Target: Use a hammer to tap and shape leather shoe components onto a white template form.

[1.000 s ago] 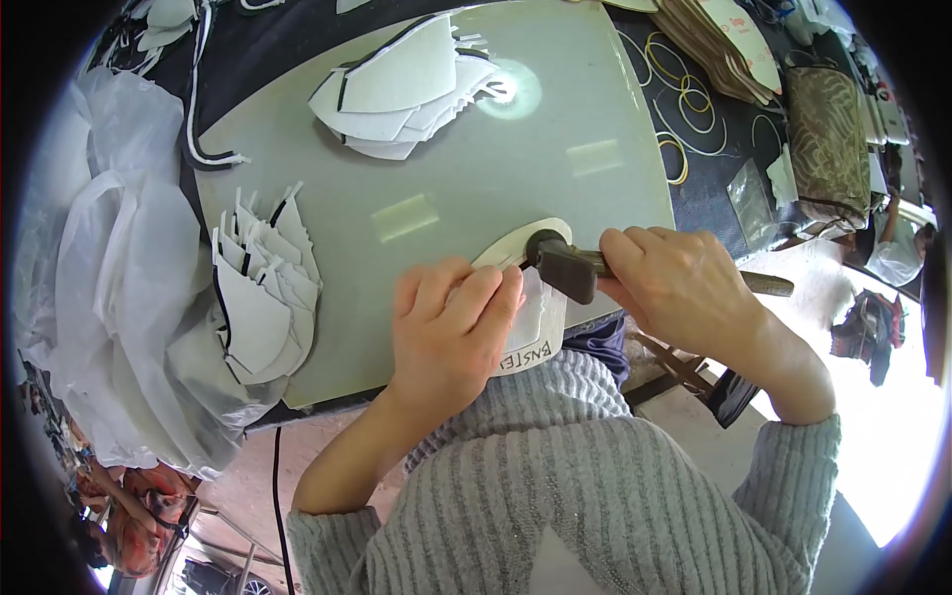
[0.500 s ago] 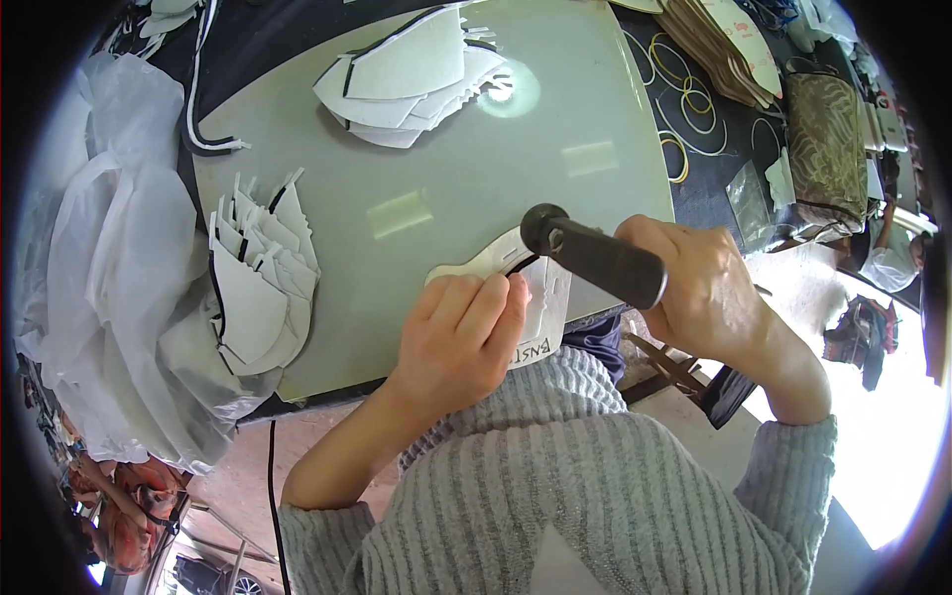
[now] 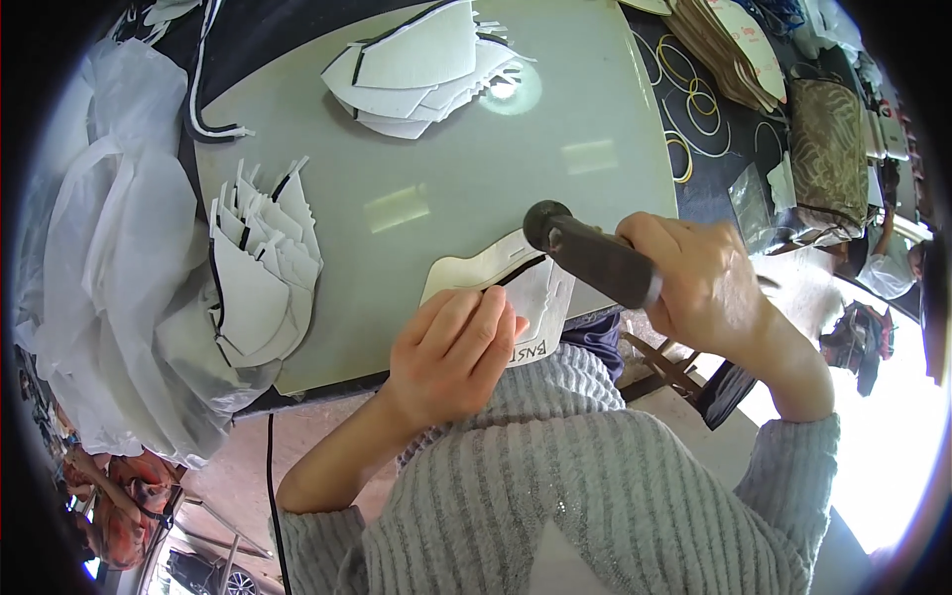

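A cream template board with lettering lies at the table's near edge. On it rests a white cut piece with a jagged edge and a black strip along its upper side. My left hand presses on that piece, its fingers bent and close together; the fingertips touch the strip's near end and hide part of it. A dark-headed hammer is gripped in my right hand, which is closed around it. The round hammer face is over the strip's far end; whether it touches cannot be seen.
Stacks of white cut pieces with black edging lie at the left and far side of the pale table board. A translucent plastic bag bulges at the left. Coiled cords and a patterned roll lie at the right.
My left hand has slid left and slightly nearer along the piece, uncovering more of the black strip. The hammer has barely shifted. The view has moved slightly.
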